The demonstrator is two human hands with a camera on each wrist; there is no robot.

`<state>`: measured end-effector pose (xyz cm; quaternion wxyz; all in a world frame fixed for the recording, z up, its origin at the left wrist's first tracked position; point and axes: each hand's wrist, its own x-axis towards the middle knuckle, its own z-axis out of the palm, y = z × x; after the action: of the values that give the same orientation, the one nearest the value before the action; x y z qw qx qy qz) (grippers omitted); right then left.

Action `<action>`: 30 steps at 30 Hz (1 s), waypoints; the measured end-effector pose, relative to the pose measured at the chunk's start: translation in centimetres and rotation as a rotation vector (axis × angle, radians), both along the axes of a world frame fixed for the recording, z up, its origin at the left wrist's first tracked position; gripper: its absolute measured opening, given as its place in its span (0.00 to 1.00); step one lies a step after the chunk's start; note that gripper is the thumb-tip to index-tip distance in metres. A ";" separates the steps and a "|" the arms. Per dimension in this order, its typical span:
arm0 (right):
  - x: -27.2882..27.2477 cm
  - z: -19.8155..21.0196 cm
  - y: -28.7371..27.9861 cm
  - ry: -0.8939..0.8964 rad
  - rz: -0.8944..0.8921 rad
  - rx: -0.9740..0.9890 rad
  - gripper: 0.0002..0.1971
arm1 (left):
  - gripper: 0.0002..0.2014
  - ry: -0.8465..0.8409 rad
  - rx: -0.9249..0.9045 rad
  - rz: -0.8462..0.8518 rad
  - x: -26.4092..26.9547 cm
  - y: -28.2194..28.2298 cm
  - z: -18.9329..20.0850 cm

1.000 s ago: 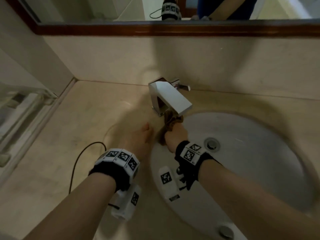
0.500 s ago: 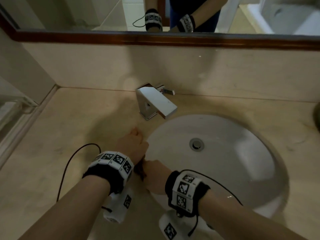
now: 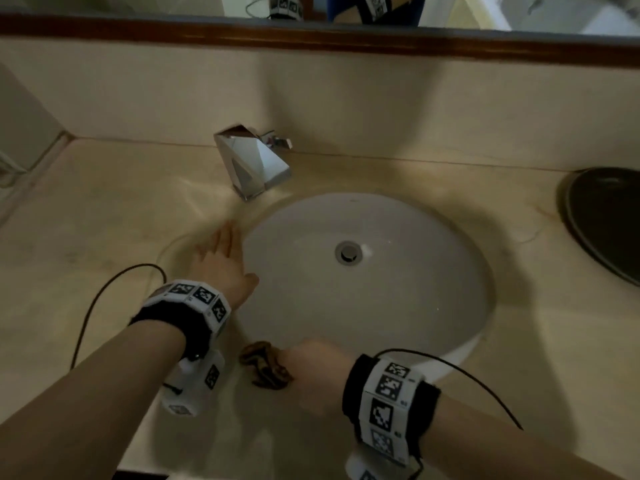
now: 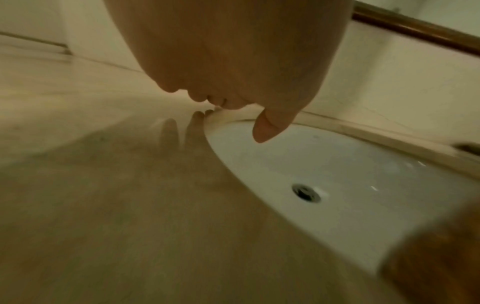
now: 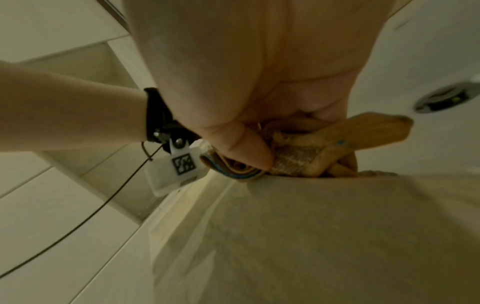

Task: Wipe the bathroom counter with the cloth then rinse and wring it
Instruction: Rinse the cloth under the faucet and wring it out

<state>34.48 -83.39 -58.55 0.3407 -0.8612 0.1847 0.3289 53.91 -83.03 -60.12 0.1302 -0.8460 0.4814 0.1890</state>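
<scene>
A bunched brown cloth [image 3: 265, 366] lies on the beige counter [image 3: 104, 220] at the near left rim of the white sink [image 3: 398, 306]. My right hand [image 3: 311, 370] grips it, the thumb and curled fingers closed round the wad of cloth [image 5: 298, 156]. My left hand [image 3: 221, 258] is flat and empty, fingers straight, over the counter at the sink's left rim; in the left wrist view the left fingers [image 4: 265, 127] hang straight just above the counter. The chrome faucet [image 3: 252, 161] stands behind the sink, with no water seen running.
A dark round bowl [image 3: 609, 220] sits at the right edge of the counter. A wood-framed mirror [image 3: 311, 32] runs above the backsplash. Black cables trail from both wristbands. The drain [image 3: 348, 252] sits in the middle of the basin.
My right hand brought the cloth from under the faucet back to the counter at the sink's near left rim. My left hand let go of the cloth and spread flat further forward.
</scene>
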 end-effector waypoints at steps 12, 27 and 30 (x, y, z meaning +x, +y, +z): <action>-6.8 2.2 -0.1 -0.074 -0.110 -0.030 0.12 | 0.19 0.267 0.030 -0.329 -13.3 2.8 0.5; -13.8 3.7 -2.5 -0.012 -0.022 -0.396 0.13 | 0.19 0.372 -0.055 -0.398 -16.6 5.2 0.7; -15.6 3.3 -4.4 0.050 -0.040 -0.456 0.12 | 0.20 0.406 -0.045 -0.469 -17.9 4.8 1.5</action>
<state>18.89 -87.76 -55.21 0.1388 -0.9037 0.2797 0.2929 35.97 -78.23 -58.64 0.0526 -0.6594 0.6837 0.3081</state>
